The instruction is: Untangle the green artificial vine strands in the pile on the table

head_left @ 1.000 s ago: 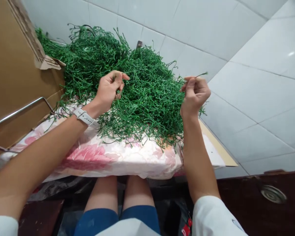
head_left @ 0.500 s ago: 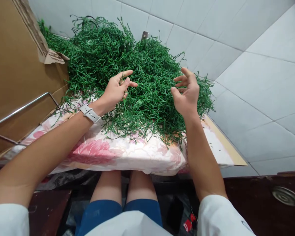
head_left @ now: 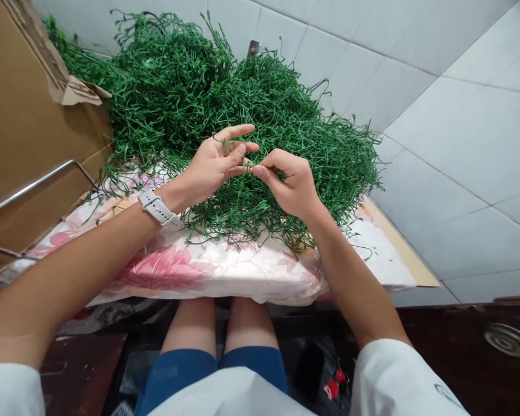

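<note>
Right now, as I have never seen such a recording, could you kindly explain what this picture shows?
There is no machine here: a person wears a camera on the head, so the one picture looks down past their own arms and knees. The left hand, with a wristwatch, and the right hand meet fingertip to fingertip, pinching one green strand between them. Behind them a tangled pile of green strands lies on a flowered cloth, with cardboard at the left and a tiled wall behind.

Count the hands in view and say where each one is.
2. The left hand, fingers spread, is over the green stem pile. The right hand is beside it, its pinched fingertips touching the left's. No others visible.
</note>
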`<state>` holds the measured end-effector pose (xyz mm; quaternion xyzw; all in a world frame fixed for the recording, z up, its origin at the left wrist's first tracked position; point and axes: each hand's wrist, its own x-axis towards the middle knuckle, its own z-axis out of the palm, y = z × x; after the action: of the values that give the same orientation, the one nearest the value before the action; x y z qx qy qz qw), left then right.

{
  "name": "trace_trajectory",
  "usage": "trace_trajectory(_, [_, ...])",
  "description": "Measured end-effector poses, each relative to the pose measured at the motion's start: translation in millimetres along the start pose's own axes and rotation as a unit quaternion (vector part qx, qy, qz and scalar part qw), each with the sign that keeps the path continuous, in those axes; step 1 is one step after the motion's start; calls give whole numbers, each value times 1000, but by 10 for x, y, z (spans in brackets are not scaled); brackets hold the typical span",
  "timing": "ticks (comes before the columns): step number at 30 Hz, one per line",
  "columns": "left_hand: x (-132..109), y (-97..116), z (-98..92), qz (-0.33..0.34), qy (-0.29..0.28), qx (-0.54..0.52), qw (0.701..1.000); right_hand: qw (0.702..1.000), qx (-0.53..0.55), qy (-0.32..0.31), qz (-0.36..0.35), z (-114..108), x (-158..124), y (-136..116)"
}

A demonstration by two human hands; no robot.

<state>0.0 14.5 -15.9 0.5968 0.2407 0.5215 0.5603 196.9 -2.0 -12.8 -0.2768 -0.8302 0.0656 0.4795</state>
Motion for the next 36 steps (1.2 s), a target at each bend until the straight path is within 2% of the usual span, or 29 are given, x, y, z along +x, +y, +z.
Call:
trace_trajectory(6, [-24, 80, 79, -25, 13, 7, 1000, 998, -2, 62, 18, -57, 6, -24])
trace_trajectory(11, [-13, 100, 85, -21, 37, 17, 999, 998, 26, 37, 52, -57, -9, -77])
trace_trajectory(19, [-27, 135, 101, -10, 42, 43, 998, 976, 162, 25, 143, -10, -17, -36])
trace_trajectory(26, [-2, 106, 92, -56, 39, 70, 995, 972, 181, 42, 145, 16, -6, 15])
trace_trajectory(29, [-14, 114, 88, -61, 15, 117, 991, 976, 153, 56, 146, 2, 2, 36])
trace_trajectory(34, [-69, 217, 125, -72, -100, 165, 979, 981, 102, 81, 141, -31, 5, 105])
trace_trajectory(36, [-77, 247, 151, -58, -120, 172, 976, 984, 79, 89, 131, -12, 1, 125])
